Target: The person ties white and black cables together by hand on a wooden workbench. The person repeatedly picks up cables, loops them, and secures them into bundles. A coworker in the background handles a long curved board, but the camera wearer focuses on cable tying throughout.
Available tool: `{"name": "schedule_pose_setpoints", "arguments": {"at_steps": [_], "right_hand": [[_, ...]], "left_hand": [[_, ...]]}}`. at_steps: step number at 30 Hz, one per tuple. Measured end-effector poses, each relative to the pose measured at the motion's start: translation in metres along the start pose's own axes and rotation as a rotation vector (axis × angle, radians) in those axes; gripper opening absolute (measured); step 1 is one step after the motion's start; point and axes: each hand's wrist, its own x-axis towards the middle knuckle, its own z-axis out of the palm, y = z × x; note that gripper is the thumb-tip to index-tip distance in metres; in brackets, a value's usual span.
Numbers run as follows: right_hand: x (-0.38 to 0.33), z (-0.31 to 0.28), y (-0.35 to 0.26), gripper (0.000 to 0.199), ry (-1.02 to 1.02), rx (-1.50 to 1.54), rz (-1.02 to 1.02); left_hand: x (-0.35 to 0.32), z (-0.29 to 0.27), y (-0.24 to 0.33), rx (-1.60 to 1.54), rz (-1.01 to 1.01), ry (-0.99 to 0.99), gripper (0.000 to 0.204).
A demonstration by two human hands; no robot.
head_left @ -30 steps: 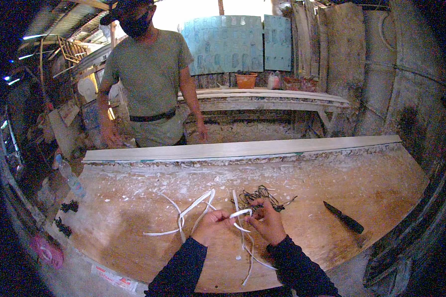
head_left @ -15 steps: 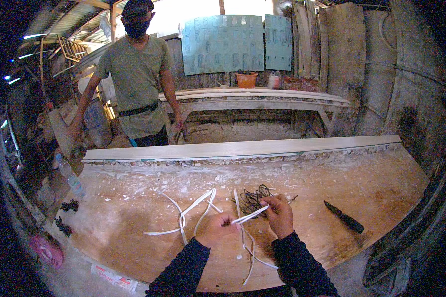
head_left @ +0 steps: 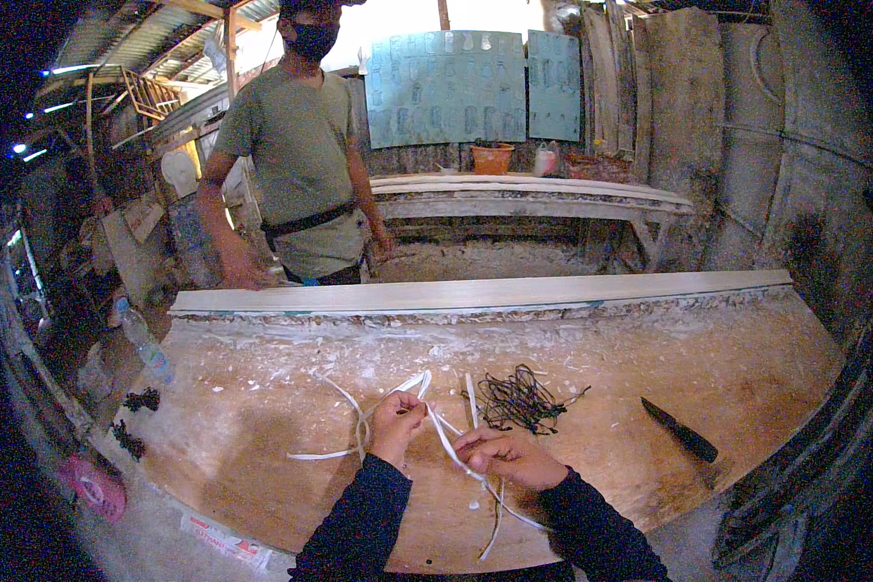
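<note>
My left hand is closed, thumb and fingertips pinching a narrow white strip like flat cord. From that pinch the strip slants down to my right hand, whose bent fingers close on it. Other white strips lie loose around my left hand, some partly hidden beneath it. More loose ends trail below my right hand. Just beyond the right hand rests a tangled bundle of thin black cords. A black knife lies farther right.
A long pale board runs along the far edge of the wooden tabletop. Two small black bundles sit at the left edge, near a clear plastic bottle. Beyond the board stands a co-worker, one hand close to it.
My left hand has moved up and left, and my right hand has come down and left from the black cords. The co-worker has shifted right, lowering a hand toward the board.
</note>
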Motion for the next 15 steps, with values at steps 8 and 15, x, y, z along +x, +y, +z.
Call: {"name": "schedule_pose_setpoints", "arguments": {"at_steps": [8, 15], "right_hand": [[-0.003, 0.000, -0.001, 0.016, 0.023, 0.119, 0.013], [-0.008, -0.003, 0.006, 0.010, 0.179, 0.242, 0.104]], "left_hand": [[0.000, 0.002, -0.008, -0.161, -0.021, -0.081, 0.003], [-0.014, 0.006, 0.003, 0.303, 0.055, -0.232, 0.007]]}}
